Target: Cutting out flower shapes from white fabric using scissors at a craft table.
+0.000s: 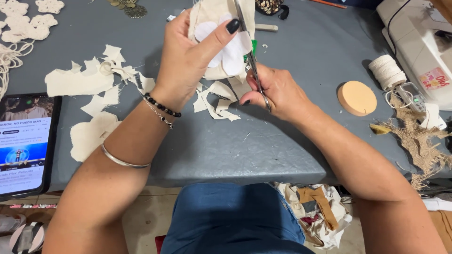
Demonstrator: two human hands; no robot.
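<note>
My left hand pinches a cream cloth piece with a white flower pattern on it. My right hand, at five o'clock from it, grips scissors cutting its edge.

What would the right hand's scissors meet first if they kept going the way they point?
The right hand aims the scissors up the table into the cream fabric with a white flower template, held by the left hand. The blades already seem to reach it, though depth is unclear.
</note>
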